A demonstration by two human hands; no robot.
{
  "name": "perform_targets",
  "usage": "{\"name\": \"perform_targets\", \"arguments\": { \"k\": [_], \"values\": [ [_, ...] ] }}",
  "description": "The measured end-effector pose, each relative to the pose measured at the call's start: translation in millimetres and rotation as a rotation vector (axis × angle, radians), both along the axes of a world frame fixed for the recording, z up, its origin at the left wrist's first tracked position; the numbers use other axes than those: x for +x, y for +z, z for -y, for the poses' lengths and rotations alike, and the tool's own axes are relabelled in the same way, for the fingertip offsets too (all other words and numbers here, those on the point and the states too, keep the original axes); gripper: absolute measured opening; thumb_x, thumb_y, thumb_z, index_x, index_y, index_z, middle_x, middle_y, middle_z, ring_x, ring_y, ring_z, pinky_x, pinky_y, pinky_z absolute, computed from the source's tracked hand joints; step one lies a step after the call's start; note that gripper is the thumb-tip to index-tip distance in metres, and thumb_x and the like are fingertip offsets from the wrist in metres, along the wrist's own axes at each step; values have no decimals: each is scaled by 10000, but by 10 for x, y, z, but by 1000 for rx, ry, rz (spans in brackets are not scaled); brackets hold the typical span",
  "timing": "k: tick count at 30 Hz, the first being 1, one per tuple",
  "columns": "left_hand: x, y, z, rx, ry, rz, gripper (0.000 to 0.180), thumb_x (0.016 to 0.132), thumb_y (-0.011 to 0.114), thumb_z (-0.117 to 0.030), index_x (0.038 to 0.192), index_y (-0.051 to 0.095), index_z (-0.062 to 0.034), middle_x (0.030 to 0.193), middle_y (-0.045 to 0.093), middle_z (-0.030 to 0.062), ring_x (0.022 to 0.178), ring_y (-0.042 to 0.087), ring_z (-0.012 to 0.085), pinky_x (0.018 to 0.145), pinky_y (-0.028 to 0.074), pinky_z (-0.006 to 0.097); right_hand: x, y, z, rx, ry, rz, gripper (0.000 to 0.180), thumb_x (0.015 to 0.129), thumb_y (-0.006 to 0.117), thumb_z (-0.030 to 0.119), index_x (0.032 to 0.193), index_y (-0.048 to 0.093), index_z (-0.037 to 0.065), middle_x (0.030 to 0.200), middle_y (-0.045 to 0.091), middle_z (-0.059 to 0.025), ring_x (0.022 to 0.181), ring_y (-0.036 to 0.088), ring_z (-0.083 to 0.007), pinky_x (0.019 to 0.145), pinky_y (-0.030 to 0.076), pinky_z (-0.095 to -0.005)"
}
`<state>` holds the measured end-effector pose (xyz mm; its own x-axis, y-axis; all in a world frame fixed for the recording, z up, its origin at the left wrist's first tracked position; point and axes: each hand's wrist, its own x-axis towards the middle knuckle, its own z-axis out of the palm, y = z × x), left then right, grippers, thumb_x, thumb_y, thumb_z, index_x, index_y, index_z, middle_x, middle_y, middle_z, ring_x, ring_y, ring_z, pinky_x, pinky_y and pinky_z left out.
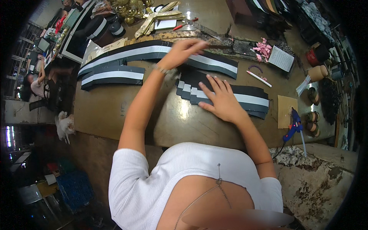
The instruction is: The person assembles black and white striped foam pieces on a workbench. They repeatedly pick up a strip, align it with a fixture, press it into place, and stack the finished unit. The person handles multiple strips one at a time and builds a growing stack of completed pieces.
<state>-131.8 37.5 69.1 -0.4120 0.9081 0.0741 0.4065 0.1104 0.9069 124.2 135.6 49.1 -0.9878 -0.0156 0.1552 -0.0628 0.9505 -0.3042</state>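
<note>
My right hand (223, 102) lies flat with spread fingers on a fanned stack of dark strips (251, 99), each with a white band along its middle. The left ends of that stack are stepped. My left hand (182, 53), slightly smeared by motion, is over the long row of dark, white-banded strips (130, 51) at the far side. Its fingers are stretched out to the right, and nothing shows in them. Whether it touches those strips I cannot tell. A shorter pile of similar strips (115, 78) lies to the left of my left forearm.
On the right are a white pen (259, 79), pink scraps (262, 49), a white card (281, 58), a blue glue gun (294, 126) and tape rolls (313, 122). Gold pieces (161, 16) and a red-handled tool (185, 24) lie at the back. Another person (40, 82) sits far left.
</note>
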Motion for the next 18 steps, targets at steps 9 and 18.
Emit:
{"name": "perform_targets", "arguments": {
  "k": [9,18],
  "values": [
    [-137,-551,946,3,196,-1057,561,837,752,-403,1337,632,-179,1525,470,67,1410,402,361,1137,354,466,-160,143,-464,-199,-63,336,902,626,897,442,1299,548,-45,1201,560,-234,1189,523,-391,1042,432,-423],
    [-312,-553,844,140,296,-1219,533,801,795,-304,1297,635,-192,1357,593,57,1189,572,280,998,464,421,45,329,-156,-222,-216,319,584,680,882,357,990,532,7,1006,619,-203,973,610,-414,824,489,-459]
  ]
}}
